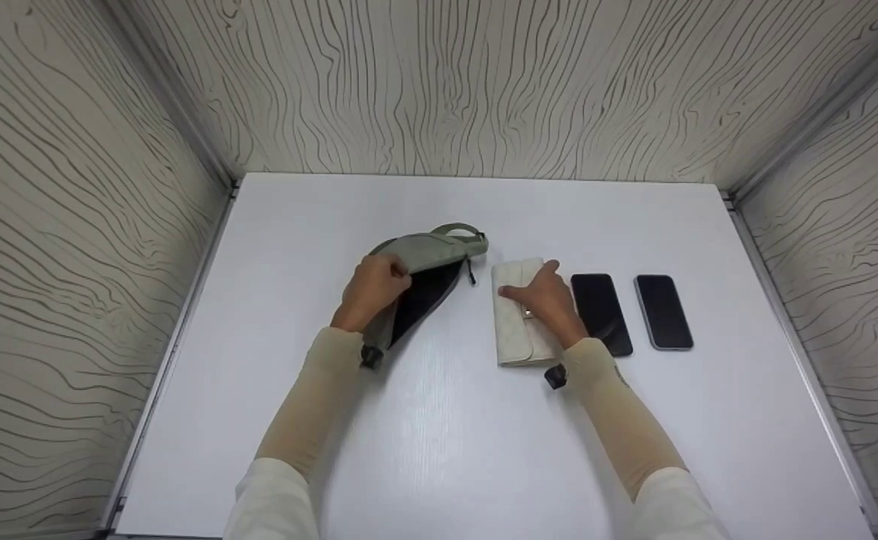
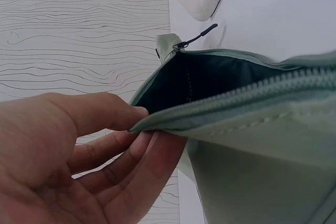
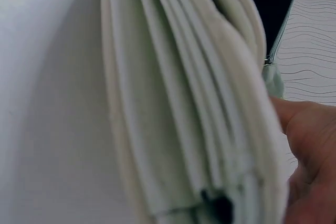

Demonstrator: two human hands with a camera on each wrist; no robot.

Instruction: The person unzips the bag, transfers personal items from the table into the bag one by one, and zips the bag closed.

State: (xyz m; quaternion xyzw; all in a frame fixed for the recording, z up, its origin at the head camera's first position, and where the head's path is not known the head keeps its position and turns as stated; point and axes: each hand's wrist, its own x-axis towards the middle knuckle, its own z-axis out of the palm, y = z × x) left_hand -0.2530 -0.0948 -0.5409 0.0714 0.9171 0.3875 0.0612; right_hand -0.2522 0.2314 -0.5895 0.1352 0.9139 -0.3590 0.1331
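A sage-green sling bag (image 1: pixel 427 249) lies left of the table's middle, its zip undone and its dark inside showing. My left hand (image 1: pixel 375 289) pinches the rim of the opening between thumb and fingers, plain in the left wrist view, where the zipper pull (image 2: pixel 202 34) hangs at the far end. To the bag's right is a cream folding wallet (image 1: pixel 513 330), which my right hand (image 1: pixel 547 296) grips with thumb and fingers spread across it. From the right wrist, the wallet's (image 3: pixel 149 98) layered edge fills much of the view; most of that hand's fingers are hidden there.
Two phones lie right of the wallet: a black phone (image 1: pixel 602 315) close to my right wrist and a phone with a pale frame (image 1: pixel 663 311) beyond it. The white table (image 1: pixel 439 450) is enclosed by wood-grain patterned panels (image 1: pixel 439 90) at the back and both sides.
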